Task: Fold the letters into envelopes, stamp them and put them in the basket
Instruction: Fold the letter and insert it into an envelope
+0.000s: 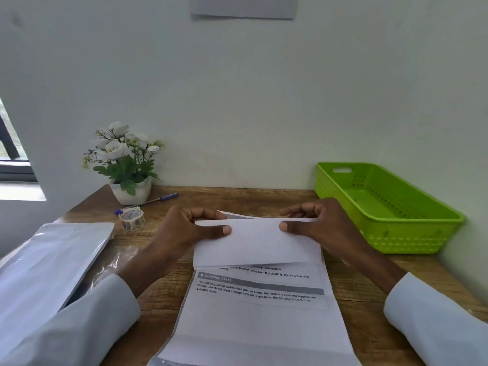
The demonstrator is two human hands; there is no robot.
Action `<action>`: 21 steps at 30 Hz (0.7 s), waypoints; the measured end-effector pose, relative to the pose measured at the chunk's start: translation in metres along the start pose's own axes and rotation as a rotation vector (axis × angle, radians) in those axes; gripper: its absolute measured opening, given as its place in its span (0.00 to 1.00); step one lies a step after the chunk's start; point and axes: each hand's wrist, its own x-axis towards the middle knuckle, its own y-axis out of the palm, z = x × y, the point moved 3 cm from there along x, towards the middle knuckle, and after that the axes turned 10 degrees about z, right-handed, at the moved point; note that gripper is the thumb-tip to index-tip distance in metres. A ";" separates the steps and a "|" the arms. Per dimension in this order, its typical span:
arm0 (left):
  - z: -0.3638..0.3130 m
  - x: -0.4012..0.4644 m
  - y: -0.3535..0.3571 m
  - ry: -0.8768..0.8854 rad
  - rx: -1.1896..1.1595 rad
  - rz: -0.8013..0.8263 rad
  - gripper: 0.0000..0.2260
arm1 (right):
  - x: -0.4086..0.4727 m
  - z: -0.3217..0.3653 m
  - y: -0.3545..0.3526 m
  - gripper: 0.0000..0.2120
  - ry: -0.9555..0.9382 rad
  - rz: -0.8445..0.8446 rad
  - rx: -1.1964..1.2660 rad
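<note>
The left hand (184, 228) and right hand (319, 225) each pinched an end of the folded letter (253, 241). It was held above the table (237, 202), near the green basket (396, 233).

On desk (264, 199), centre: folded letter (253, 241) pinched between left hand (184, 231) and right hand (324, 223), one at each end, thumbs on near face. Directly under and nearer: printed sheet (258, 313), running to near desk edge. Right, against wall: basket (412, 236), just beside right hand. Back left corner, against wall: potted flowers (124, 159). In front of pot: pen (148, 203), lying along desk. Just in front of pen: tape roll (132, 219), left of left hand. Far left: stack of envelopes in plastic sleeve (50, 260), overhanging desk's left edge. On wall above centre: sheet of paper (243, 6).
</note>
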 end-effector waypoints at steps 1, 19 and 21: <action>-0.001 0.000 0.001 0.015 0.019 -0.004 0.17 | 0.000 0.002 0.003 0.07 -0.014 -0.019 -0.169; -0.021 -0.007 0.017 0.321 0.055 -0.086 0.04 | -0.008 0.042 0.021 0.06 -0.361 -0.156 -0.589; -0.023 -0.008 0.012 0.338 0.057 -0.113 0.03 | -0.005 0.033 0.007 0.06 -0.259 -0.156 -0.523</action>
